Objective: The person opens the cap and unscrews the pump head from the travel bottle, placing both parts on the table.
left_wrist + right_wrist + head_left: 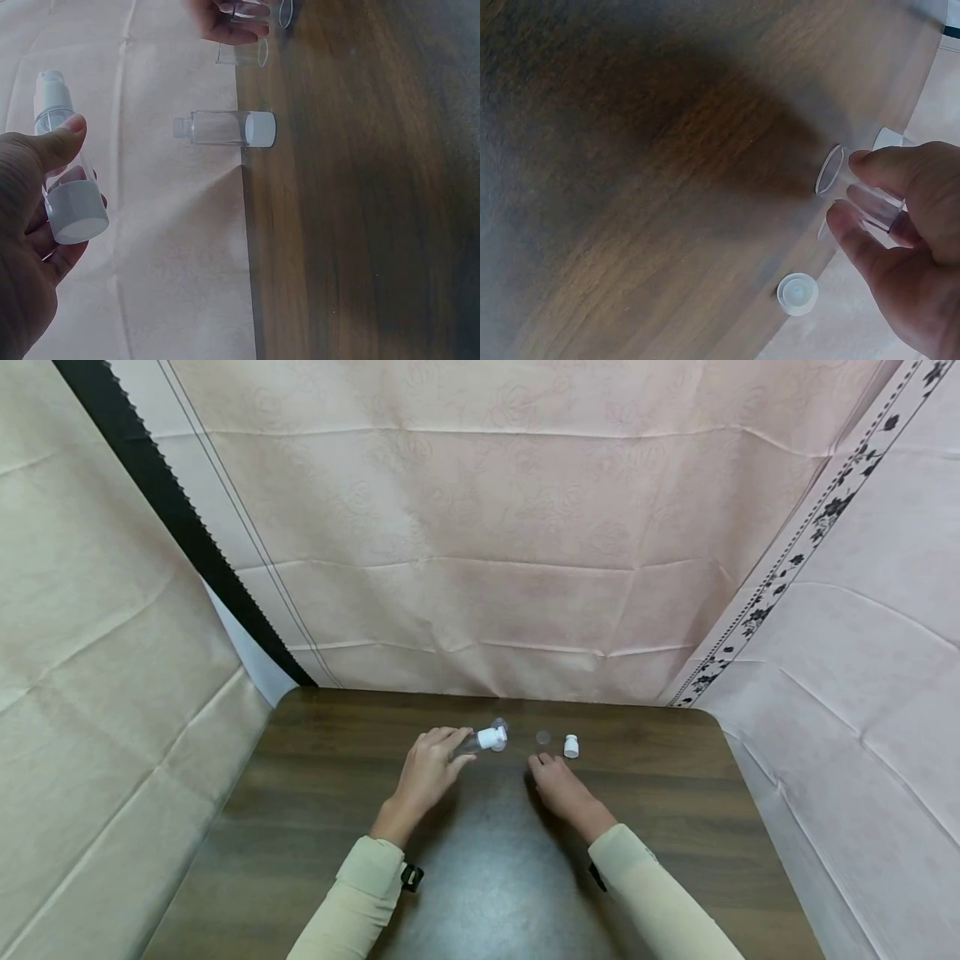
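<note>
My left hand (426, 771) grips a clear pump bottle (73, 172) round its body, thumb across the front. The bottle has a white pump top and a white base, and leans in the hand above the table. Between the thumb and fingers of my right hand (561, 789) is a clear cylindrical cap (830, 171), low over the table. Just beyond the left hand stands a second clear bottle (219, 129) with a white base and a bare neck. Another clear cap (244, 53) stands near the right hand.
A small white bottle part (572, 746) stands to the right of the clear cap, near the back of the brown wooden table (330, 827). Pale cloth (480, 527) hangs along the table's back edge, with more cloth at both sides.
</note>
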A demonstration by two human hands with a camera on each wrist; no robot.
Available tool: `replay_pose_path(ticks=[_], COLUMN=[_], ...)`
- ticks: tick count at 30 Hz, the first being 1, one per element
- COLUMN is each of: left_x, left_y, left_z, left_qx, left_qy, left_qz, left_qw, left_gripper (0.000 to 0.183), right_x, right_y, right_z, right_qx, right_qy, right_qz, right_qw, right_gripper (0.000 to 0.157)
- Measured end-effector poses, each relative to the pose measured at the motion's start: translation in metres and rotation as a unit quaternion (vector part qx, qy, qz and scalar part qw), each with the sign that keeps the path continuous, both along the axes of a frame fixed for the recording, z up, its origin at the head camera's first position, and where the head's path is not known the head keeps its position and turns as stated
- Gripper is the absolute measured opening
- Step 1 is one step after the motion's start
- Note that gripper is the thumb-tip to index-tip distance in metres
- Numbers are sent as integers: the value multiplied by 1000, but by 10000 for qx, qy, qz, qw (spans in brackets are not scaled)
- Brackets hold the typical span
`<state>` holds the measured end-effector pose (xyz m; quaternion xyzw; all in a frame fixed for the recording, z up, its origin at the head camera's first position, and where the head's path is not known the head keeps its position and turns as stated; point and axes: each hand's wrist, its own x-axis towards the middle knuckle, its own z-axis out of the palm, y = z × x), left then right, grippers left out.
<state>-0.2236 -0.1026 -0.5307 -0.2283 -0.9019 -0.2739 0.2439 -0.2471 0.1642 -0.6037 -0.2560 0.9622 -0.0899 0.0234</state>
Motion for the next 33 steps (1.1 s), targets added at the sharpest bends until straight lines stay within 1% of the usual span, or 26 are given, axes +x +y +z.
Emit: replay_pose_path(ticks=[4,12,16,20,24,28,33], left_x=[0,0,0,0,0,1,2], left_y=[1,1,2,4,7,10,15], left_z=[0,-1,-3,-6,-8,-9,-11], left_qx=[11,2,-23,-72,-179,-195,-197], left_qy=[2,38,46,70,78,207,502], left_qz=[8,11,-72,-142,-194,-273,-398], left_qw=[10000,10000,10000,9998,9996,9992,9977], left_gripper=[43,43,43,43,41,42,43], right_x=[2,6,9,15,24,33,39], right_y=[2,6,10,13,16,21,29], right_z=[-1,3,7,11,18,30,42], right_qx=[-24,-136,-356,-484,-544,-841,-1401], right_qy=[7,-160,-54,209,280,210,344], right_qz=[-62,-403,-480,-430,-629,-885,-1016], right_qw=[10000,9990,9982,9977,9961,9923,9843], right_gripper=[36,54,59,61,62,64,65])
